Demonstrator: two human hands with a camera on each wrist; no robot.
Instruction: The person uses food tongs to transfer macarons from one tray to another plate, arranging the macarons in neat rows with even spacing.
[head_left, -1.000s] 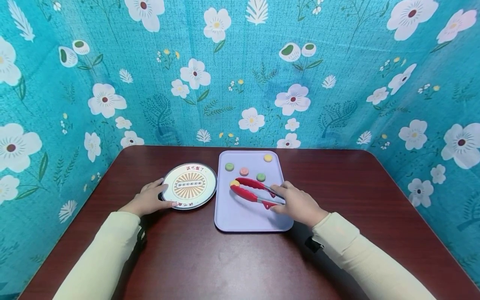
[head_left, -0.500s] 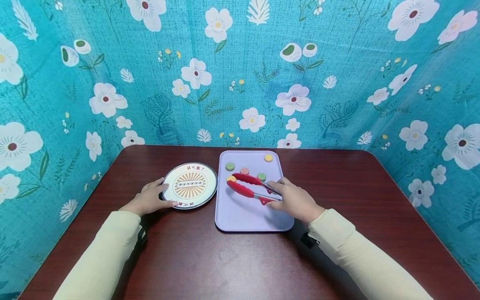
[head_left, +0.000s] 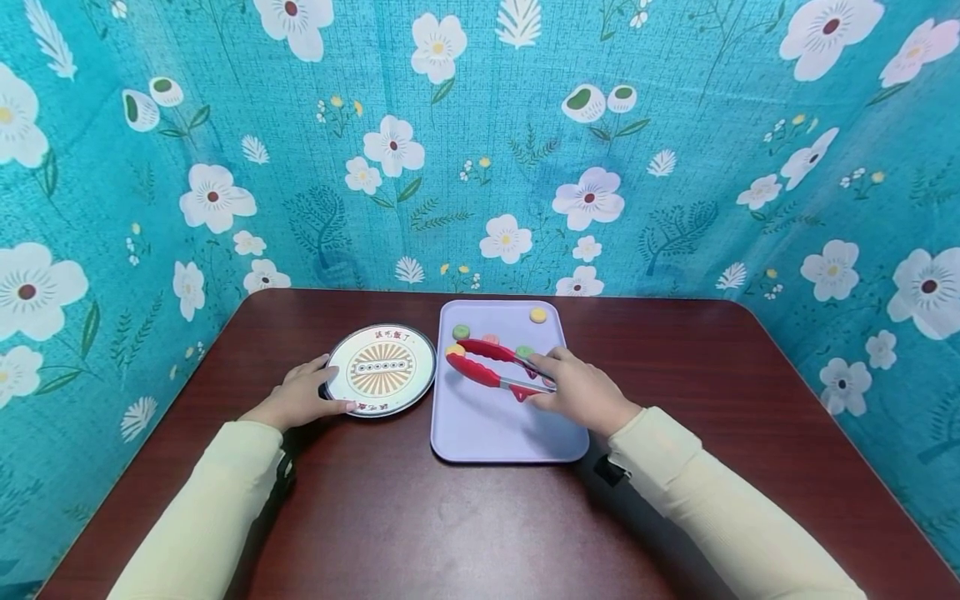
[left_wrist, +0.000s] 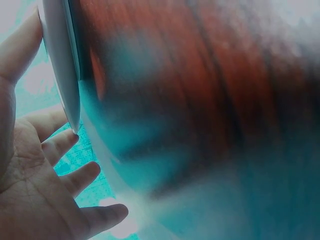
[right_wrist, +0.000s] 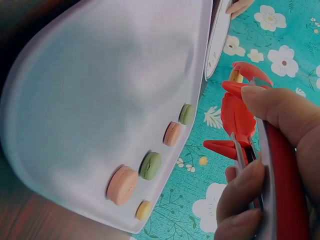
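Observation:
At the left of the table, my left hand (head_left: 303, 393) holds the rim of a round white plate (head_left: 414, 379) printed with an orange sunburst and red characters. Its thumb and fingers lie spread along the rim in the left wrist view. My right hand (head_left: 583, 392) grips red-tipped metal tongs (head_left: 474, 372) above the lilac tray (head_left: 487, 437). Between the tongs' tips is a yellow macaron (head_left: 453, 351), near the tray's left edge. Several others lie on the tray: two green macarons, one far left (head_left: 461, 332), a yellow macaron (head_left: 537, 315) and two pink macarons (right_wrist: 122, 185).
The plate stands close beside the tray's left edge on a dark reddish-brown wooden table (head_left: 390, 517). A teal flowered cloth (head_left: 465, 167) hangs behind the table and along both sides.
My right hand has moved left and slightly away from me, carrying the tongs and the yellow macaron toward the tray's left edge. My left hand stays at the plate.

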